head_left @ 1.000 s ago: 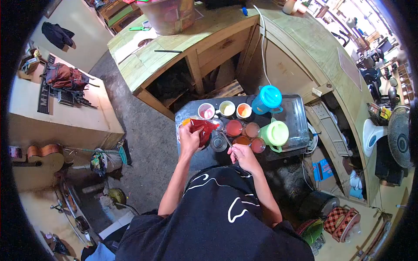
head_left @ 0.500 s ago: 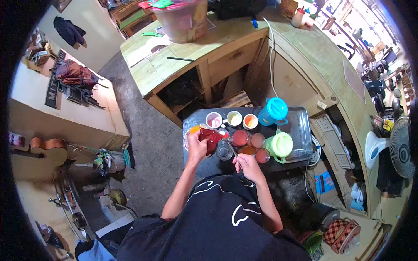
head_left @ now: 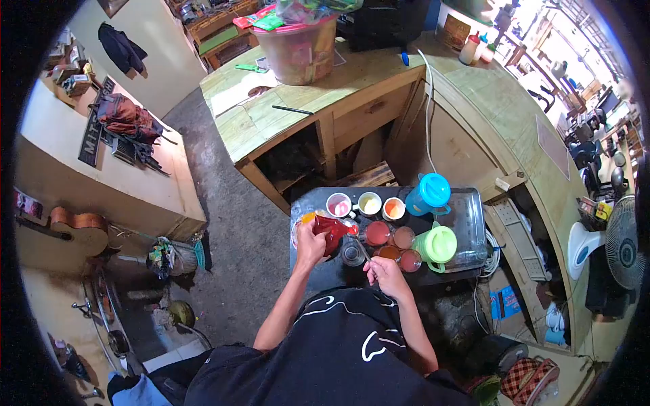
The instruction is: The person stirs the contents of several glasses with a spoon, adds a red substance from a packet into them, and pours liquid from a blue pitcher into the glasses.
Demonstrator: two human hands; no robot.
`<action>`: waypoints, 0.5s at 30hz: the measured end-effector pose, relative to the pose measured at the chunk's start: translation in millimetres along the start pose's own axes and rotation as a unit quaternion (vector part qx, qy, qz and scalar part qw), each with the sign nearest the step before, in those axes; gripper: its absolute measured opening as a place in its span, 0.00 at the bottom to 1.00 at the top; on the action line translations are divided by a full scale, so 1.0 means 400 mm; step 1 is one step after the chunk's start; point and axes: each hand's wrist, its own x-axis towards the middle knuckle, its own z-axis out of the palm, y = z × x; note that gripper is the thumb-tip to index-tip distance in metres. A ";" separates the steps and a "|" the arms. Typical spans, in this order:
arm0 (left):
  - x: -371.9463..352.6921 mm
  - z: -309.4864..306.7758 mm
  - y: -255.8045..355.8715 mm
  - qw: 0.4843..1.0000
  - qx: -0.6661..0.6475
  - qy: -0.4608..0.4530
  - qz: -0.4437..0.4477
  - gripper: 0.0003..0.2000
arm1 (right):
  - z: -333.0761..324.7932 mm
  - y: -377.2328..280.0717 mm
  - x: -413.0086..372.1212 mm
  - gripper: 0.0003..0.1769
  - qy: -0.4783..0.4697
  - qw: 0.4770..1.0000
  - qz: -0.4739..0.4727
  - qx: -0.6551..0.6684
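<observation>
My left hand (head_left: 311, 245) is closed around a tilted bottle (head_left: 332, 230) of red liquid, with a yellow part at its far left end. The bottle's mouth points right, toward the bowl of a spoon (head_left: 363, 252), where a bright red spot shows. Gripping the spoon's handle is my right hand (head_left: 386, 275). Below the bowl stands a clear glass (head_left: 352, 255), seemingly without coloured drink. Just right of it are several glasses of reddish drink (head_left: 377, 233). Three white cups (head_left: 338, 204) with pink, yellow and orange contents line up behind.
A blue lidded pitcher (head_left: 432, 191) and a light green pitcher (head_left: 439, 245) stand at the right of the dark small table (head_left: 308, 200), by a clear tray (head_left: 467, 237). A curved wooden counter (head_left: 365, 95) rises behind, bearing a plastic tub (head_left: 298, 54). A fan (head_left: 619, 233) is far right.
The view has tilted, so everything sits slightly lower in the picture. A bright red spot now shows more plainly at the spoon's bowl by the bottle mouth. Both hands keep their holds.
</observation>
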 end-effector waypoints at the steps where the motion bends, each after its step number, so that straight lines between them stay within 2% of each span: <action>1: 0.000 -0.001 0.007 1.000 0.004 0.001 0.000 0.10 | 0.000 0.002 0.002 0.12 0.000 1.000 0.000 -0.003; 8: -0.003 -0.011 0.035 1.000 0.021 0.002 -0.009 0.13 | -0.002 0.005 0.005 0.12 0.003 1.000 0.006 -0.013; 15: 0.000 -0.010 0.011 1.000 0.025 0.015 -0.002 0.13 | 0.000 0.008 0.008 0.13 0.004 1.000 0.011 -0.013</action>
